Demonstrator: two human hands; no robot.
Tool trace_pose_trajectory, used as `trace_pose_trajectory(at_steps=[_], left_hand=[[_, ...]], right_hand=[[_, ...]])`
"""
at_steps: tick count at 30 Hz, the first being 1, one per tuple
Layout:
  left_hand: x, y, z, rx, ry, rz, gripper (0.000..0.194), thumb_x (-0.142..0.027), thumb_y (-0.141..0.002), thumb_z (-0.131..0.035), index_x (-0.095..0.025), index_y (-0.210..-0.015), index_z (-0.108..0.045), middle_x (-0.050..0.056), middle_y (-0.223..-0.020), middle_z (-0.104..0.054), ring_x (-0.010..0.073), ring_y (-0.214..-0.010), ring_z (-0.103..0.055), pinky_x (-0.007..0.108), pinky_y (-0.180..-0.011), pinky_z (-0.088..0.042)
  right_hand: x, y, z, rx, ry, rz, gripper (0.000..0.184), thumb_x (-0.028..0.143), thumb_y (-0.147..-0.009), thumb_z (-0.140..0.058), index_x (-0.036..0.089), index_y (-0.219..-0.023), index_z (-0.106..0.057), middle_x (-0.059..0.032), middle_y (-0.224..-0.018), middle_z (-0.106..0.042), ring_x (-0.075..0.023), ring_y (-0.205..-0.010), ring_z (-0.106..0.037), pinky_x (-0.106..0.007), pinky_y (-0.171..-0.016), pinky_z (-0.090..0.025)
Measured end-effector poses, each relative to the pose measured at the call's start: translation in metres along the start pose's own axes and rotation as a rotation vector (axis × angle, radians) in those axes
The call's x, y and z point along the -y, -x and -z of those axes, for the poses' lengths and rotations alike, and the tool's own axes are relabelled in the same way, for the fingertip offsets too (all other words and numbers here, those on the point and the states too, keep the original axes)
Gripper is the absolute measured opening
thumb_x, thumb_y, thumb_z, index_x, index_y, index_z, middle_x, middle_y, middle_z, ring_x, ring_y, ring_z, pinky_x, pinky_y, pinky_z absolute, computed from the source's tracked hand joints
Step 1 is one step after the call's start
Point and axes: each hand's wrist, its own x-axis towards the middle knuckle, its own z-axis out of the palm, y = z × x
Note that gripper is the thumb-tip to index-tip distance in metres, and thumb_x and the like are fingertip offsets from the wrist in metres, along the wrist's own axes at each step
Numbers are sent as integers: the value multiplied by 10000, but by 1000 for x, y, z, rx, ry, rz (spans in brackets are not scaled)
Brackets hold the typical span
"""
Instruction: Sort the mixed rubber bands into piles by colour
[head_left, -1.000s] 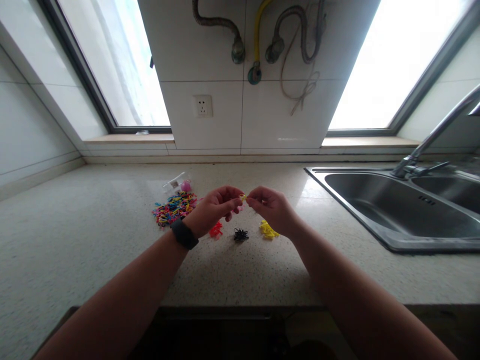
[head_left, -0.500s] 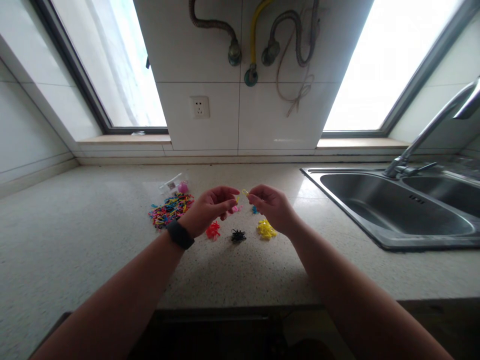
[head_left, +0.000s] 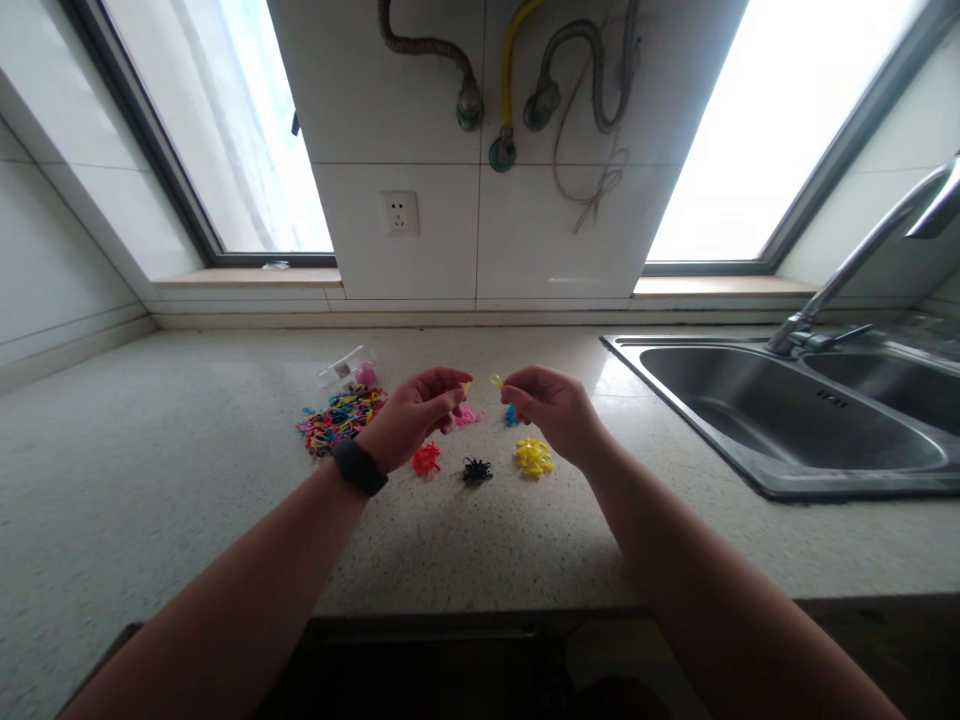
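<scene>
Above the speckled counter (head_left: pixel 187 440), my left hand (head_left: pixel 412 415) and my right hand (head_left: pixel 551 410) hover a little apart, both pinched. A small yellow rubber band (head_left: pixel 496 381) sticks out of my right fingertips; a yellow bit (head_left: pixel 466 387) shows at my left fingertips. Below them lie small sorted heaps: red bands (head_left: pixel 426 460), black bands (head_left: pixel 477 469), yellow bands (head_left: pixel 532 457), pink bands (head_left: pixel 466 416) and a few blue ones (head_left: pixel 511 417). A bigger mixed pile of coloured bands (head_left: pixel 341 418) lies left of my left hand.
A clear packet (head_left: pixel 341 367) and a pink round thing (head_left: pixel 365 374) lie behind the mixed pile. A steel sink (head_left: pixel 795 420) with a tap (head_left: pixel 855 270) fills the right side. A wall socket (head_left: pixel 400 212) and hoses (head_left: pixel 517 80) are on the tiled wall ahead.
My hands, pinched together on one yellow band a second ago, have drawn slightly apart, each with a yellow piece at its fingertips. The view shifted a little.
</scene>
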Motion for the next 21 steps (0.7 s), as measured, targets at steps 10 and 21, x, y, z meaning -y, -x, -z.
trace_pose_trajectory(at_steps=[10,21], left_hand=[[-2,1,1,10,12,-17,252,-232,-807,-743,-181,-1046,-679,-12,-774,-579,59,-612,-519,169,-523,-425],[-1,2,0,27,-38,-15,255,-234,-805,-746,-172,-1041,-673,-12,-787,-569,53,-608,-509,170,-529,-439]], right_hand=[[6,1,5,-54,-27,33,150,305,-702,-765,206,-781,-685,13,-627,-628,-88,-514,-489,-266,-459,-402],[6,-4,51,165,474,91,143,332,-801,-710,190,-811,-724,2,-634,-611,-103,-557,-464,-276,-512,-372]])
